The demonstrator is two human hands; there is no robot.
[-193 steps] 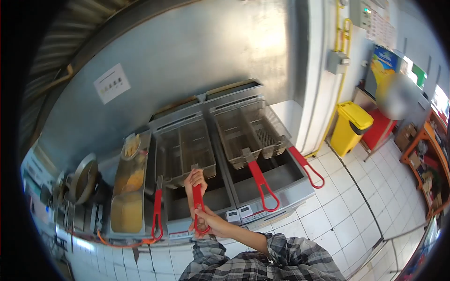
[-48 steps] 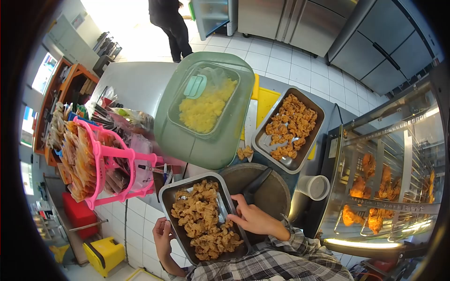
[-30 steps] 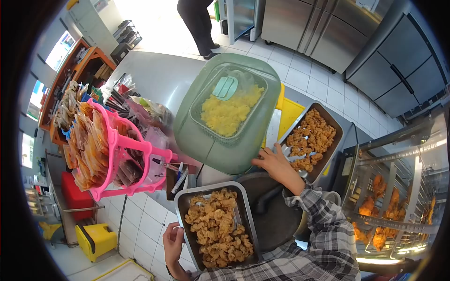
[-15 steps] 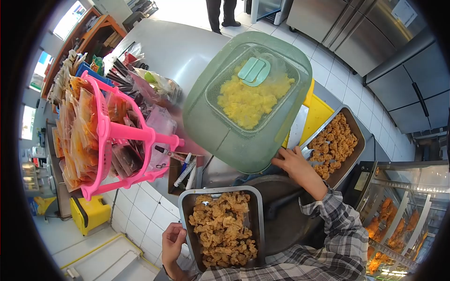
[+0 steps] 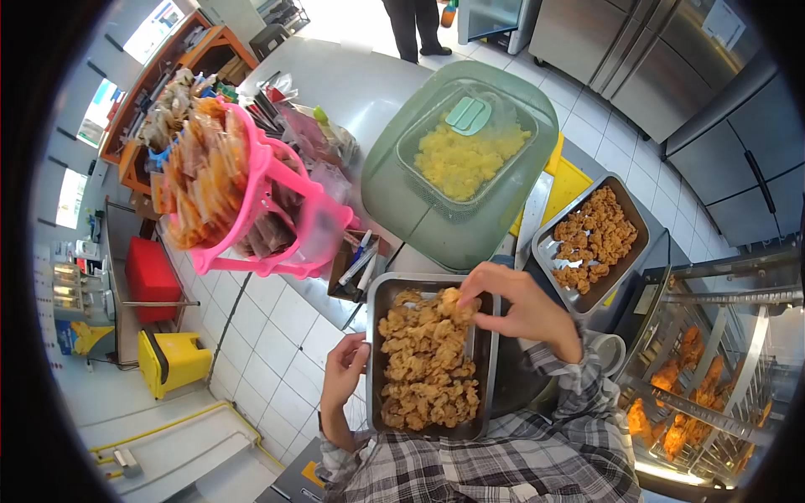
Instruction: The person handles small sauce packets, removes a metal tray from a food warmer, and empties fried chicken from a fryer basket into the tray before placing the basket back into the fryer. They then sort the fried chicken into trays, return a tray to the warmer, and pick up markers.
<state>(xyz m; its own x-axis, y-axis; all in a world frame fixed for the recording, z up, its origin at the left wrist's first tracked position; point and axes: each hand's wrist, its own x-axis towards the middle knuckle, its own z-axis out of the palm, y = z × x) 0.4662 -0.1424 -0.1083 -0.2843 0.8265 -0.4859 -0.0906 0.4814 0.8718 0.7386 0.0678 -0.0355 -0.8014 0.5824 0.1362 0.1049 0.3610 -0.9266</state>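
Note:
A metal tray [image 5: 489, 381] heaped with fried chicken pieces [image 5: 428, 356] is held close in front of my plaid shirt. My left hand [image 5: 344, 369] grips its left rim, thumb and fingers closed on the edge. Over the tray's far right corner is my right hand [image 5: 524, 306], its thumb and fingertips closing around a piece of fried chicken [image 5: 454, 299] at the top of the heap. The fingers partly hide that piece. To the right lies a second metal tray [image 5: 547, 249] with fewer fried chicken pieces [image 5: 597, 239].
A green mesh cover [image 5: 394, 184] stands over yellow food [image 5: 470, 159]. Left of it are a pink rack [image 5: 260, 168] with sauce packets [image 5: 205, 168] and a pen box [image 5: 356, 268]. A glass display case [image 5: 704, 377] is at lower right. A person's legs [image 5: 411, 29] show beyond the counter.
My right hand has moved from the green cover's near edge to the chicken in the front tray. My left hand stays on the rim. The view has shifted, and the front tray sits farther right.

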